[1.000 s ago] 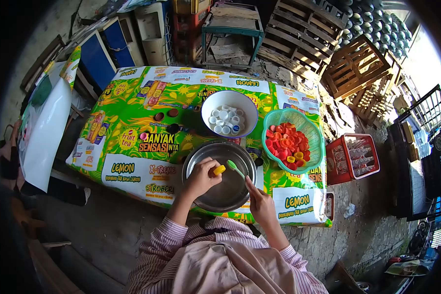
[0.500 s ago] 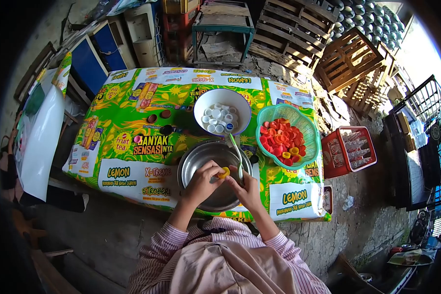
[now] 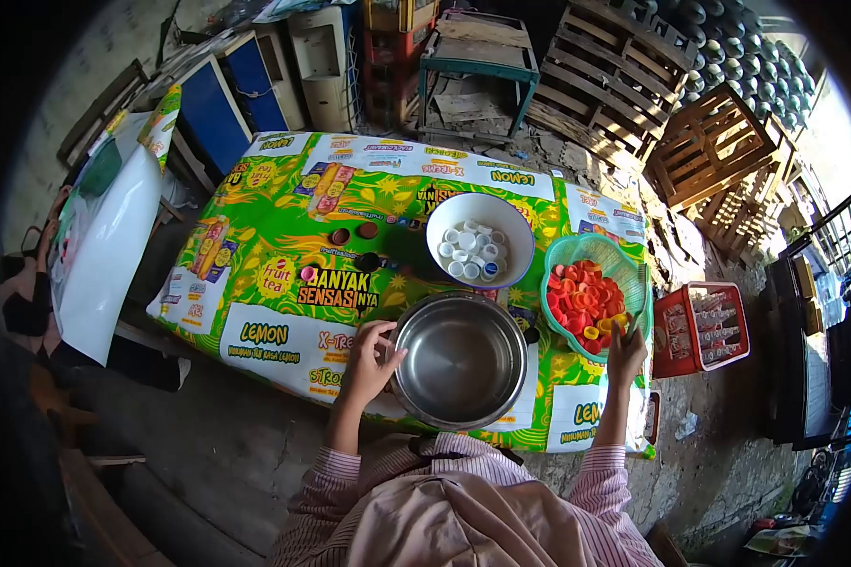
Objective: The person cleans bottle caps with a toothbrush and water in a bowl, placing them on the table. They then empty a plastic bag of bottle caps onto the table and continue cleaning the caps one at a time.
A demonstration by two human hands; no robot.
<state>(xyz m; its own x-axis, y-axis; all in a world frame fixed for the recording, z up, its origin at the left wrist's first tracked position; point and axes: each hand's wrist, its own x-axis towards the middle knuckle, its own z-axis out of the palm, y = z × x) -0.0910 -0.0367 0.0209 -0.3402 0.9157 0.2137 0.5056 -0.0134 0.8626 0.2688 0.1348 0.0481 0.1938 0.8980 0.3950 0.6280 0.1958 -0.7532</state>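
My left hand (image 3: 369, 364) is at the left rim of a steel basin (image 3: 459, 364), thumb and fingers apart, holding nothing. Over the near right side of a green plastic basket (image 3: 624, 260), my right hand (image 3: 626, 357) is closed on a slim brush (image 3: 644, 288), which points away from me. Just beyond those fingers a yellow bottle cap (image 3: 618, 321) shows. Red and orange bottle caps (image 3: 581, 286) fill much of the basket, along with several yellow ones. Behind the basin stands a white bowl (image 3: 459, 210) with white bottle caps (image 3: 473, 248) inside.
Brown caps (image 3: 368, 230), a black cap (image 3: 369, 260) and a pink cap (image 3: 308, 274) lie on the printed table cover (image 3: 284, 331). A red crate (image 3: 700, 326) stands beyond the right edge. Another person's arm (image 3: 52, 222) shows at far left, beside a white surface.
My hands have parted. The right has moved from above the basin to the green basket with the brush; the left has let go of the yellow cap and moved to the basin's left rim.
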